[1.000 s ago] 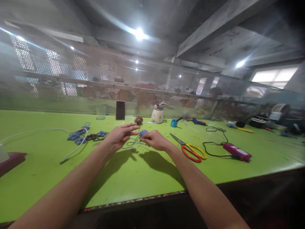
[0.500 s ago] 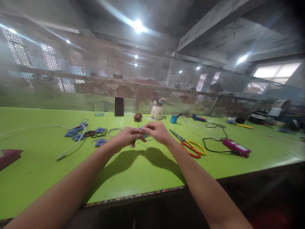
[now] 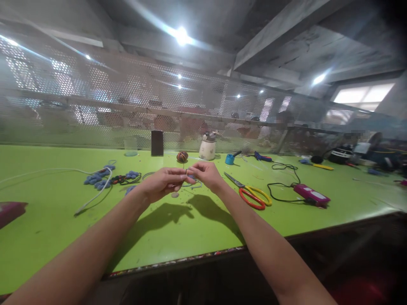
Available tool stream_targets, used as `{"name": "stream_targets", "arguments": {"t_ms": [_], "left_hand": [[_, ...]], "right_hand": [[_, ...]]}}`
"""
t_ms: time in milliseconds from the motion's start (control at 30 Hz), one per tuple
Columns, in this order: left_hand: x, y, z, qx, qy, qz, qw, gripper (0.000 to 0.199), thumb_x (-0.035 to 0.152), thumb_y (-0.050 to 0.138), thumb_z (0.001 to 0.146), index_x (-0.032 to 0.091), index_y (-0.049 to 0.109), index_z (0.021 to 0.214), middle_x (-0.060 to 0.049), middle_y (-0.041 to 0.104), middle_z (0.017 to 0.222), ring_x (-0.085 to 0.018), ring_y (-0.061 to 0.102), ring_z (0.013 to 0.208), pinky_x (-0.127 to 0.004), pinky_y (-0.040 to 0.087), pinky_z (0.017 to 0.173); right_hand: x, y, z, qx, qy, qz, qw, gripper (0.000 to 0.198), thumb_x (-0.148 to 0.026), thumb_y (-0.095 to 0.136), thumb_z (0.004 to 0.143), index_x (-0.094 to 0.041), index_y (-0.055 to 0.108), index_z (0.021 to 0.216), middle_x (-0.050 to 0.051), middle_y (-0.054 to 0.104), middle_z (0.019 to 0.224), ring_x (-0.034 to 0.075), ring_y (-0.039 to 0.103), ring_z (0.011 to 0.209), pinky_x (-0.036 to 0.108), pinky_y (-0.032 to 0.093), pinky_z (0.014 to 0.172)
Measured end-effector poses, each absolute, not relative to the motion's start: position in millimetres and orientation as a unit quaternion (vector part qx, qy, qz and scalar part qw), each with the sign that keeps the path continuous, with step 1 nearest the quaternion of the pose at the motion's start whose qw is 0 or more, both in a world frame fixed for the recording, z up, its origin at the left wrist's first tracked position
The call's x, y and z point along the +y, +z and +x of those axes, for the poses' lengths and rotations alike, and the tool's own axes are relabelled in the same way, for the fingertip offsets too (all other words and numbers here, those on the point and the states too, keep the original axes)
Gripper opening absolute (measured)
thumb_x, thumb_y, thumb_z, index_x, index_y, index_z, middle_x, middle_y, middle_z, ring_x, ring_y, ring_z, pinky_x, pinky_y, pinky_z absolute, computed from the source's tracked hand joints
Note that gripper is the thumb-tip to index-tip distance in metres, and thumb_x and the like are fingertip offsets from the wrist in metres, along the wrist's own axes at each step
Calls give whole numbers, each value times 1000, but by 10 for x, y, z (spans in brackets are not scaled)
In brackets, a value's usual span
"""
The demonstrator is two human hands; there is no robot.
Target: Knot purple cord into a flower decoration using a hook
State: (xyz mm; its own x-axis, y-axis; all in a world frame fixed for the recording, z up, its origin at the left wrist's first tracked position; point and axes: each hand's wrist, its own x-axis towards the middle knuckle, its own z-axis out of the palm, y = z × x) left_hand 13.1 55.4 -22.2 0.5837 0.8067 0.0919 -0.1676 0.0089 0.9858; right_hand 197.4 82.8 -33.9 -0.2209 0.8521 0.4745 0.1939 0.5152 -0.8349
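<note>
My left hand (image 3: 163, 183) and my right hand (image 3: 205, 174) meet just above the green table, their fingertips pinched close together. Between them is a thin strand (image 3: 187, 173), mostly hidden by the fingers. A striped dark ball (image 3: 182, 157), perhaps wound thread, lies behind the hands, and a fine line runs from it towards them. Something small and blue (image 3: 191, 177) shows under my right fingers; whether it is held I cannot tell. A small pale disc (image 3: 174, 195) lies below my left hand. Grey-blue cord (image 3: 197, 185) curls beneath my right hand.
Scissors (image 3: 251, 195) with red and yellow handles lie right of my hands. Blue knobbly pieces (image 3: 95, 180) and a white cable (image 3: 95, 197) are on the left. A bottle (image 3: 207, 148), a dark upright phone-like slab (image 3: 157, 143) and a magenta box (image 3: 311, 195) with black cord stand around.
My left hand has shifted slightly left and its fingers have straightened. The pale disc below it shows more fully. My right hand stays nearly in place; the view has turned slightly.
</note>
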Motion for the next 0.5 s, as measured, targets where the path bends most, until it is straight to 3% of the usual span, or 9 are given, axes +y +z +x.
{"name": "stream_targets", "arguments": {"t_ms": [133, 233, 300, 433, 500], "left_hand": [[540, -187, 147, 265, 434, 546, 665, 32, 15, 70, 73, 13, 71, 105, -2, 63, 66, -2, 41, 46, -14, 27, 39], [557, -181, 144, 271, 471, 528, 653, 39, 14, 72, 72, 13, 68, 111, -1, 62, 63, -2, 43, 46, -12, 28, 40], [578, -188, 135, 274, 488, 530, 637, 41, 15, 73, 71, 13, 68, 112, -4, 66, 71, -2, 43, 47, -12, 31, 41], [602, -198, 122, 282, 507, 549, 602, 36, 18, 73, 72, 14, 69, 107, -11, 71, 98, 0, 41, 47, -12, 35, 43], [596, -191, 119, 296, 510, 547, 595, 32, 18, 72, 72, 15, 70, 104, -11, 71, 102, 0, 40, 46, -13, 35, 41]], "right_hand": [[812, -382, 1910, -711, 360, -338, 500, 32, -45, 66, 72, -13, 63, 73, -5, 47, 50, 7, 39, 46, 22, 33, 46], [757, -390, 1866, -736, 332, -336, 485, 29, -41, 58, 79, -13, 66, 83, -5, 44, 48, 8, 36, 43, 22, 31, 45], [710, -388, 1842, -759, 296, -345, 466, 26, -35, 55, 82, -13, 68, 84, -4, 45, 49, 8, 37, 44, 23, 32, 46], [641, -383, 1807, -806, 223, -346, 425, 27, -31, 55, 84, -14, 64, 65, -2, 47, 49, 9, 39, 48, 24, 33, 51], [633, -382, 1800, -817, 208, -346, 412, 28, -30, 55, 85, -14, 63, 64, -2, 47, 49, 9, 39, 50, 24, 33, 53]]}}
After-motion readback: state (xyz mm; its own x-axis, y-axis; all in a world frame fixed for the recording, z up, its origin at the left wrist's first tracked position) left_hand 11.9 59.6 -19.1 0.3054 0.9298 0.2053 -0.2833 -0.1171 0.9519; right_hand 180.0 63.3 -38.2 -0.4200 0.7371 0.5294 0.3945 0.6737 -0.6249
